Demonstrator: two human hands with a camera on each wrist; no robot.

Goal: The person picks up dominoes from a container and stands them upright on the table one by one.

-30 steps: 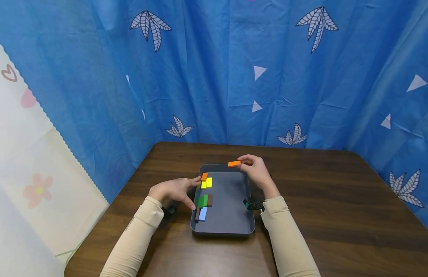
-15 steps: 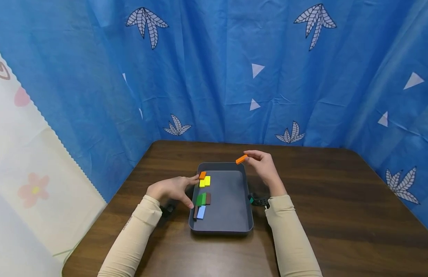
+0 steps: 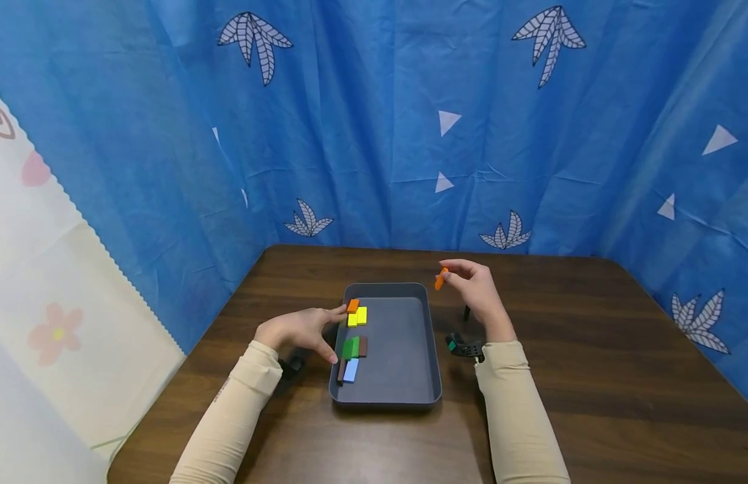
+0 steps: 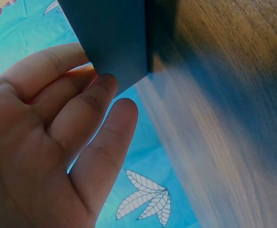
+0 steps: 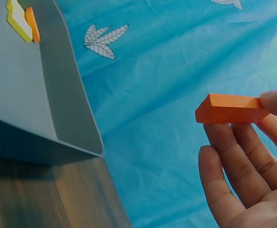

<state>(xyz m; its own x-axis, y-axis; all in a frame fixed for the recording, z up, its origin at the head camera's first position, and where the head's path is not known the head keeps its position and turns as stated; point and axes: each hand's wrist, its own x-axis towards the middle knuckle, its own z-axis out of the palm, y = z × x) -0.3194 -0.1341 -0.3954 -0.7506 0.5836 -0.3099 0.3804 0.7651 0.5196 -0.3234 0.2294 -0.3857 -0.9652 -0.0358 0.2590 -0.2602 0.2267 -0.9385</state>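
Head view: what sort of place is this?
Probably a curtained-off tabletop workspace, perhaps set up for recording: blue leaf-print curtain behind a dark wood-grain table, with a gray tray holding small colored blocks.

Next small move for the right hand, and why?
Probably lower the pinched orange block onto the table to the right of the tray. In the head view, the block overlapped the tray's far rim a second ago; now the right hand holds it clear of the rim, while the left hand is at the tray's left wall.
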